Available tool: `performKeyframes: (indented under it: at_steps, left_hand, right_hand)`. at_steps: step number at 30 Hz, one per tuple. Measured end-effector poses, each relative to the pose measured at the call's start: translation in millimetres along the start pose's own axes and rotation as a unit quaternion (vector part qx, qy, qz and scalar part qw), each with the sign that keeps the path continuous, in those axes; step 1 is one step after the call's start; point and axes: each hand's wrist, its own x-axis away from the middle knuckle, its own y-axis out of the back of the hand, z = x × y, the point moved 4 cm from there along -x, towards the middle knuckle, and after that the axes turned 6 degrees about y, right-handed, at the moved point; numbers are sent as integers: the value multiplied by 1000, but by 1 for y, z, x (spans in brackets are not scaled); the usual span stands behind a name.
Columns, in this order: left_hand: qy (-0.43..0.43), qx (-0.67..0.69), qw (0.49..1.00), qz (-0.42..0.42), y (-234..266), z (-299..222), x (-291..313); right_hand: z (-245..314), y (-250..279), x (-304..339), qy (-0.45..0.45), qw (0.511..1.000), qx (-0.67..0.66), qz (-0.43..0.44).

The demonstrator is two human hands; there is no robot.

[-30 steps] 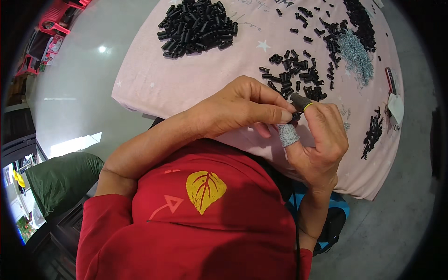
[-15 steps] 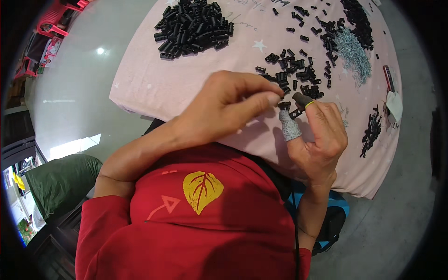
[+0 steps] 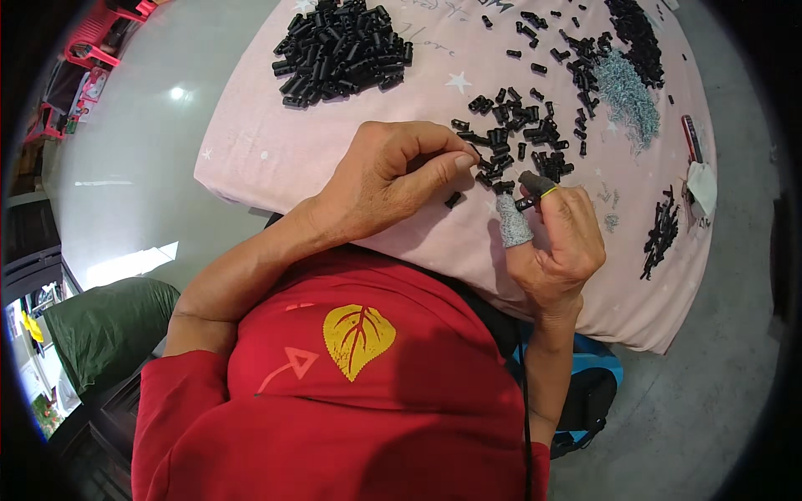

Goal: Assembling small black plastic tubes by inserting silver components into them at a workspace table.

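Pinching at small black plastic cylinders [image 3: 511, 138] scattered mid-tabletop, the left hand [image 3: 393, 179] curls its fingertips together; whether it holds one, I cannot tell. The right hand [image 3: 558, 242], two fingers sheathed in cots, grips one black piece [image 3: 528, 199]. One far-left heap [image 3: 342, 48], one tangled pile of silvery springs [image 3: 626, 92], pink cloth [image 3: 276, 150].

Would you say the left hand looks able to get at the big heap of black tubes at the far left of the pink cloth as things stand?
Probably yes. The left hand hovers over the pink cloth, and only bare cloth lies between it and the heap of black tubes. Its fingertips seem pinched, though, perhaps on a small piece.
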Motion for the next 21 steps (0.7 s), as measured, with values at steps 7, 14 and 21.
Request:
performKeyframes:
  at_steps: [7,14,21]
  left_hand:
    - [-22,-16,1000,-1,0,-2,-2]
    - [-16,-46,999,-11,-2,-2,-2]
    - [-6,-19,1000,-2,1,-3,-1]
  right_hand:
    - [0,-3,4,-25,999,15,31]
    - [1,1,1,-16,999,19,26]
    - [1,-1,2,-1,1000,11,28]
